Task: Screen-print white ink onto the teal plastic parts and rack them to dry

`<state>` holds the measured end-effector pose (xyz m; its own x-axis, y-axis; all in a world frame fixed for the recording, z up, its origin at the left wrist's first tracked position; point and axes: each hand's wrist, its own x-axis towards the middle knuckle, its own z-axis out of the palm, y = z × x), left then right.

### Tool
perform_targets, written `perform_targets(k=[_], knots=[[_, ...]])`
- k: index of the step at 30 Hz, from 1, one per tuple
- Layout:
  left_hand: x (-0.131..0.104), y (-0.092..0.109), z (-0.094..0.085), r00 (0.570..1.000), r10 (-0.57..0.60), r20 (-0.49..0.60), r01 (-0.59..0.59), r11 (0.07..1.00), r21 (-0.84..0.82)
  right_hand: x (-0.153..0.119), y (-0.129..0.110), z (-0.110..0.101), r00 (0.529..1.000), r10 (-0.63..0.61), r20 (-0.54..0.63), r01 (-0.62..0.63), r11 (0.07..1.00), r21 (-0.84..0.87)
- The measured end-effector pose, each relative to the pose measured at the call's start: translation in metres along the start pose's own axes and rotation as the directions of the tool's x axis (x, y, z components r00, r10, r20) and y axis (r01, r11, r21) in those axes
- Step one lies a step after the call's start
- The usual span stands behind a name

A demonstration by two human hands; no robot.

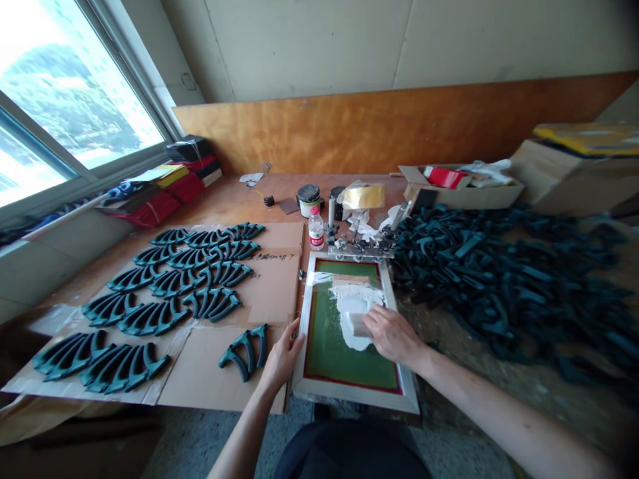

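where white paste [344, 299] coats the green screen [324, 352], right fingers [370, 319] clamp a scraper [358, 324].

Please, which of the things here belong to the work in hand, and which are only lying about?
Probably in the work:
- white-smeared block, in right hand
- framed screen, beside left hand
- white paste
- green parts

Probably just lying about:
- open carton
- red bundle
- paper scrap

Daylight enters the window [74, 86] at left; a pale wall [319, 46] rises behind the far wooden board [379, 130].
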<state>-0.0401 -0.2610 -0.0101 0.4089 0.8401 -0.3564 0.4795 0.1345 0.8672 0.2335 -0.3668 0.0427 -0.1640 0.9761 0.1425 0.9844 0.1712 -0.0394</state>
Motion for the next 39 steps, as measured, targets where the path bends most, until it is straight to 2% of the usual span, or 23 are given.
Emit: perform_targets(k=[3, 5, 6, 9, 12, 14, 15, 17, 20, 23, 25, 26, 28, 29, 30, 31, 33, 35, 37, 39], knots=[[0.000, 0.001, 0.001, 1.000, 0.001, 0.006, -0.001, 1.000, -0.017, -0.010, 0.002, -0.013, 0.986, -0.157, 0.056, 0.153, 0.985, 0.079], [-0.001, 0.002, 0.001, 1.000, 0.005, 0.007, -0.005, 0.999, -0.039, -0.005, 0.008, -0.022, 0.979, -0.182, 0.091, 0.167, 0.974, 0.151], [-0.001, 0.002, 0.001, 1.000, 0.003, 0.006, -0.002, 0.999, -0.052, -0.001, 0.010, -0.024, 0.984, -0.155, 0.087, 0.139, 0.975, 0.174], [-0.002, 0.004, 0.001, 1.000, -0.013, 0.006, 0.014, 0.995, -0.104, 0.003, 0.009, -0.016, 0.998, -0.033, -0.047, 0.040, 0.989, 0.139], [-0.003, 0.003, 0.001, 0.999, -0.009, 0.036, 0.015, 0.985, -0.174, -0.010, -0.001, 0.004, 0.973, -0.118, -0.200, 0.131, 0.990, 0.052], [-0.002, 0.001, 0.001, 0.999, 0.002, 0.053, 0.009, 0.978, -0.209, -0.019, -0.004, 0.008, 0.963, -0.188, -0.196, 0.205, 0.976, 0.070], [-0.001, 0.000, 0.002, 0.998, 0.006, 0.059, 0.007, 0.975, -0.220, -0.020, -0.003, 0.007, 0.968, -0.185, -0.168, 0.204, 0.974, 0.104], [0.000, -0.002, 0.002, 0.997, 0.012, 0.075, 0.006, 0.972, -0.235, -0.010, 0.003, -0.003, 0.986, -0.123, -0.113, 0.141, 0.975, 0.171], [-0.001, 0.003, -0.003, 0.995, 0.024, 0.098, 0.001, 0.970, -0.243, 0.028, 0.020, -0.023, 0.992, 0.052, -0.118, -0.030, 0.982, 0.186], [-0.010, 0.028, -0.016, 0.993, 0.021, 0.120, 0.013, 0.961, -0.277, 0.060, 0.044, -0.044, 0.967, 0.213, -0.140, -0.196, 0.972, 0.126], [-0.018, 0.055, -0.026, 0.994, 0.035, 0.102, 0.000, 0.948, -0.319, 0.066, 0.066, -0.056, 0.931, 0.316, -0.183, -0.292, 0.945, 0.149], [-0.021, 0.070, -0.031, 0.996, 0.058, 0.065, -0.033, 0.942, -0.335, 0.063, 0.078, -0.060, 0.896, 0.385, -0.220, -0.347, 0.918, 0.193], [-0.022, 0.102, -0.038, 0.992, 0.125, -0.035, -0.129, 0.921, -0.367, 0.048, 0.099, -0.060, 0.796, 0.543, -0.267, -0.469, 0.832, 0.295], [-0.020, 0.118, -0.039, 0.982, 0.166, -0.094, -0.190, 0.899, -0.394, 0.038, 0.106, -0.056, 0.760, 0.598, -0.255, -0.513, 0.793, 0.329], [-0.017, 0.133, -0.040, 0.967, 0.207, -0.148, -0.252, 0.869, -0.425, 0.027, 0.109, -0.048, 0.746, 0.626, -0.229, -0.539, 0.769, 0.344], [-0.012, 0.148, -0.041, 0.949, 0.248, -0.196, -0.312, 0.833, -0.457, 0.016, 0.107, -0.037, 0.756, 0.626, -0.193, -0.545, 0.765, 0.344], [0.001, 0.175, -0.042, 0.909, 0.327, -0.258, -0.415, 0.754, -0.510, -0.002, 0.091, -0.008, 0.822, 0.559, -0.109, -0.500, 0.799, 0.335], [0.013, 0.197, -0.042, 0.885, 0.390, -0.256, -0.465, 0.699, -0.543, -0.014, 0.067, 0.021, 0.883, 0.464, -0.067, -0.424, 0.852, 0.308], [0.018, 0.206, -0.039, 0.872, 0.407, -0.272, -0.486, 0.655, -0.578, -0.019, 0.045, 0.042, 0.916, 0.400, -0.032, -0.380, 0.891, 0.249], [0.015, 0.197, -0.026, 0.884, 0.346, -0.314, -0.468, 0.649, -0.601, -0.018, 0.028, 0.050, 0.899, 0.437, 0.025, -0.433, 0.878, 0.205]])
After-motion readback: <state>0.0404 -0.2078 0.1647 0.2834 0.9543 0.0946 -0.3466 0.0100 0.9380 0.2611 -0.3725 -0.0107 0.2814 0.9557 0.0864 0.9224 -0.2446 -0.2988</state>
